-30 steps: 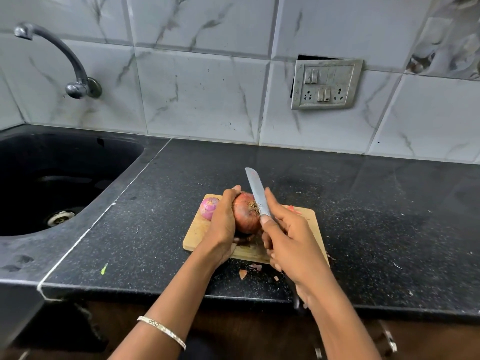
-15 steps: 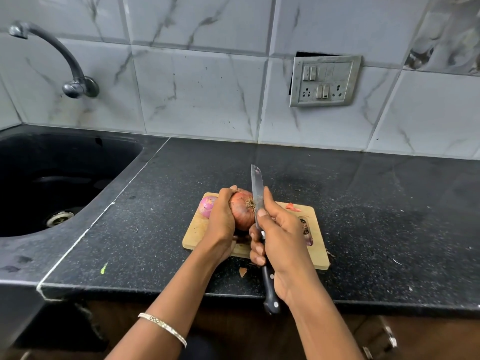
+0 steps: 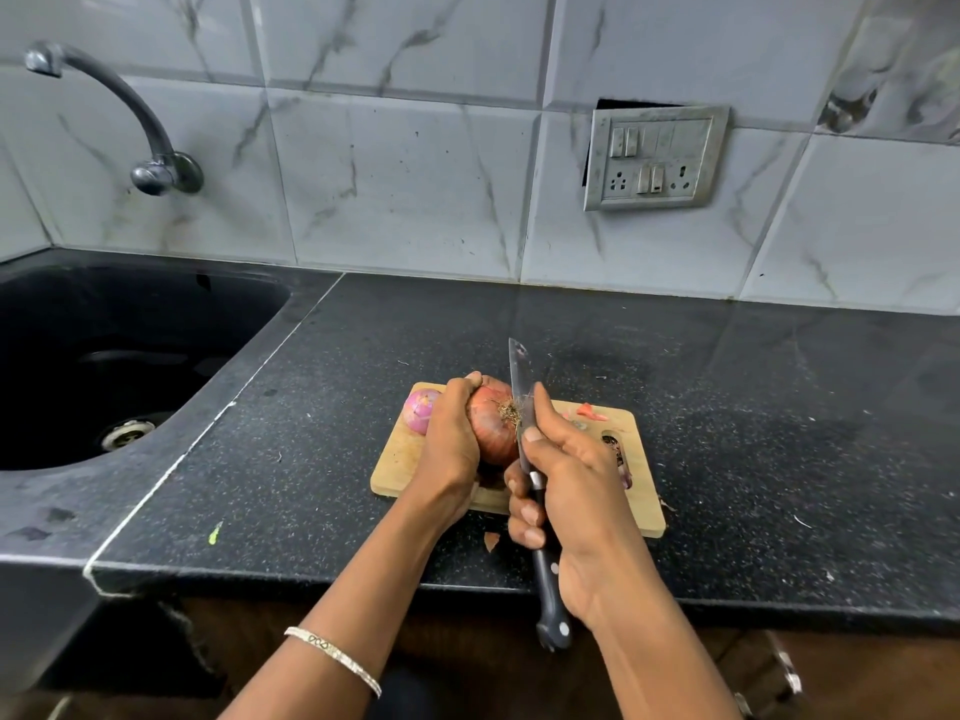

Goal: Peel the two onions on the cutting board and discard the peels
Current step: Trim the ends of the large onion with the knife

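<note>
The left hand (image 3: 449, 439) wraps its fingers round the onion (image 3: 491, 426) above the cutting board (image 3: 400, 462). The right hand (image 3: 569, 491) grips the knife (image 3: 524, 407), thumb against the blade, its edge at the onion's root end.

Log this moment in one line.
step: knife at root end of large onion, skin on | left hand: grips large onion | right hand: grips knife | small onion: looks peeled, on cutting board

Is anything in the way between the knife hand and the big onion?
Nothing visible. The right hand holds the knife, whose blade sits right against the rooty end of the big onion, while the left hand grips its other side.
</note>
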`<state>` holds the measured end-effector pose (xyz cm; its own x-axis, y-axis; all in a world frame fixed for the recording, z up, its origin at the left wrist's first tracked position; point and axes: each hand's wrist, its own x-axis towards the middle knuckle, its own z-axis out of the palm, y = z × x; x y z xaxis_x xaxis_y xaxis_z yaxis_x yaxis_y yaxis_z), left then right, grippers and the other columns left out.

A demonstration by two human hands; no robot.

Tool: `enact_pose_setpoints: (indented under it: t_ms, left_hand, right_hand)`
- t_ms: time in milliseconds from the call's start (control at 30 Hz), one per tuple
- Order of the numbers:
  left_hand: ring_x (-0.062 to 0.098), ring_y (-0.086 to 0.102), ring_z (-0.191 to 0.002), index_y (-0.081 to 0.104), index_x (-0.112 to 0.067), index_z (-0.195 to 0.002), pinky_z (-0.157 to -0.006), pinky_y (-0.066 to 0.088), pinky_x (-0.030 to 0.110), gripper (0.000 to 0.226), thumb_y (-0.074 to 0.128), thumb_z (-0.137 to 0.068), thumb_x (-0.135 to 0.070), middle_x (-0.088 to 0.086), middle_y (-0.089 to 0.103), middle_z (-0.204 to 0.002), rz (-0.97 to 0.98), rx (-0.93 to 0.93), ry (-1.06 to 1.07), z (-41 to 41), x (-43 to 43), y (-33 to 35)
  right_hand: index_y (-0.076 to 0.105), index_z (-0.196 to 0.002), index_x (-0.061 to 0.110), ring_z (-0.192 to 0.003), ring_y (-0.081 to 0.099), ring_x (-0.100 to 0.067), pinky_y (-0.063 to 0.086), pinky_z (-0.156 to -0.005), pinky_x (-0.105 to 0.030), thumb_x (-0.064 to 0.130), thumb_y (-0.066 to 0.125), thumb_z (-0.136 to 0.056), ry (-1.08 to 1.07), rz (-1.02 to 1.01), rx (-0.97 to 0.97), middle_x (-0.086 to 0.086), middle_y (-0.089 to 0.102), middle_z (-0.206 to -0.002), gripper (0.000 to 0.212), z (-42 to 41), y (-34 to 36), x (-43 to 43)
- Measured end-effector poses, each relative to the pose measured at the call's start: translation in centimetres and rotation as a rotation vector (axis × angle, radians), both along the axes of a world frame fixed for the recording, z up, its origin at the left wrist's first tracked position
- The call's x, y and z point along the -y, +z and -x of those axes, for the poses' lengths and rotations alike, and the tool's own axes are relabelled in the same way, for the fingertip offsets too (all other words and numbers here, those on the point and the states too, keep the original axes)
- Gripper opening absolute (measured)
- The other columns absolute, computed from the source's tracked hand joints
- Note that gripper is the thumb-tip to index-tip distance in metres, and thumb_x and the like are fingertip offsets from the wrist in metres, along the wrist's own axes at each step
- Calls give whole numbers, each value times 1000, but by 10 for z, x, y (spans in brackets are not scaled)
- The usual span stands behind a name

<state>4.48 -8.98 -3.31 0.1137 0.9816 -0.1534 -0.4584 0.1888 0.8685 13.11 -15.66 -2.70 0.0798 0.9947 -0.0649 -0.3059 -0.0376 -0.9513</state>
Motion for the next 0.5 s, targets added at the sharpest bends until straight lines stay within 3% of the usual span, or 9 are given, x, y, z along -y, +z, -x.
enact_pose_setpoints:
  t_ms: [133,233,333,433,500]
  left_hand:
    - [15,55,-43,61,-20,-53,-56,43,30,52,46,-99,-38,1,58,-50,25,30,65,-3,-4,0]
    - [15,52,-39,59,-15,-58,-48,43,25,52,42,-101,-39,4,57,-47,-6,-38,11,-1,-3,-2]
    - [18,47,-34,59,-13,-47,-41,38,21,65,38,-100,-43,7,53,-43,-9,-69,-55,4,0,-3]
    - [14,56,-42,66,-23,-42,-56,44,31,67,39,-102,-35,1,60,-49,-67,-31,16,2,-5,-5]
    - [12,58,-43,65,-26,-40,-57,46,30,67,41,-102,-32,-2,60,-49,-61,-27,16,0,-7,-6]
  right_hand:
    - [64,-126,50,-41,32,-9,23,-37,-19,11,43,-108,-1,-9,-65,-4,43,-58,47,5,-3,19]
    - [58,-135,46,-40,31,-9,23,-36,-18,9,44,-107,-55,-1,-74,-3,43,-56,48,5,0,6]
    - [52,-143,44,-39,32,-9,24,-36,-18,9,45,-107,-50,-1,-49,-4,44,-55,50,4,4,-2]
    - [58,-131,52,-39,32,-9,24,-36,-18,12,45,-108,-3,-4,-46,-4,45,-54,49,7,2,10]
    - [62,-119,57,-40,32,-10,24,-37,-19,13,45,-108,11,-4,-83,-5,45,-55,49,9,1,20]
